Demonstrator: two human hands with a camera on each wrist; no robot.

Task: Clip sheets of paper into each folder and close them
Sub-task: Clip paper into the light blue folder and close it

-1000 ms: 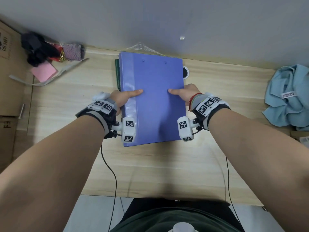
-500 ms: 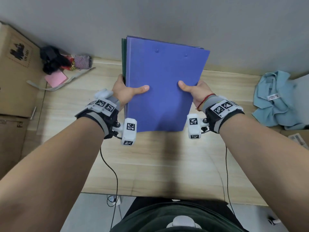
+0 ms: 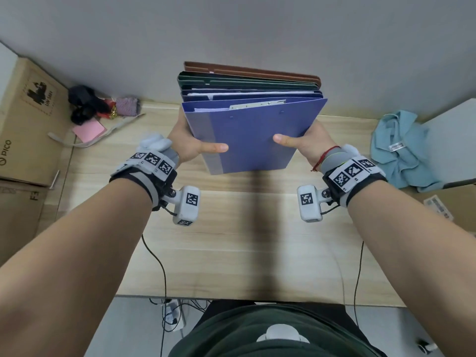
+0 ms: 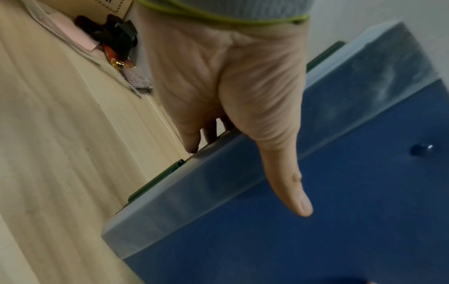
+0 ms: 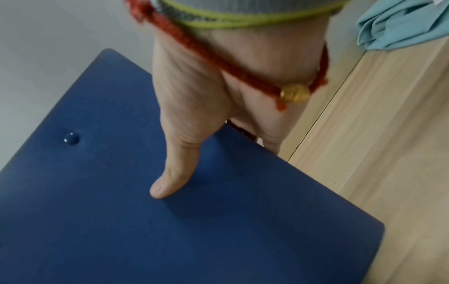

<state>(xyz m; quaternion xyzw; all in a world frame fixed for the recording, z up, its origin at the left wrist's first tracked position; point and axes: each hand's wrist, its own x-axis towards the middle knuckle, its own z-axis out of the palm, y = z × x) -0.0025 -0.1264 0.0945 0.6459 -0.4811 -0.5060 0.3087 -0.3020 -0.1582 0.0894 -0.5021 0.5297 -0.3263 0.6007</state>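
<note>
I hold a stack of folders (image 3: 247, 135) up off the wooden desk (image 3: 231, 240), tilted so that their top edges face me. A blue folder (image 4: 340, 201) lies on top, with another blue one, a dark green folder (image 3: 247, 83) and a brown folder (image 3: 252, 70) under it. White paper and a metal clip (image 3: 257, 104) show inside the top folder. My left hand (image 3: 190, 145) grips the stack's left side, thumb on the cover. My right hand (image 3: 304, 143) grips the right side the same way, thumb (image 5: 170, 180) pressed on the blue cover (image 5: 218, 221). The fingers under the stack are hidden.
A cardboard box (image 3: 28, 119) stands at the left. Black and red odds and ends (image 3: 90, 104) and a pink note (image 3: 88, 131) lie at the back left. A light blue cloth (image 3: 401, 150) and a grey panel (image 3: 453, 140) are at the right.
Both hands have lifted the stack of folders off the desk and tilted its far end up, so the folders' top edges and the paper inside now show.
</note>
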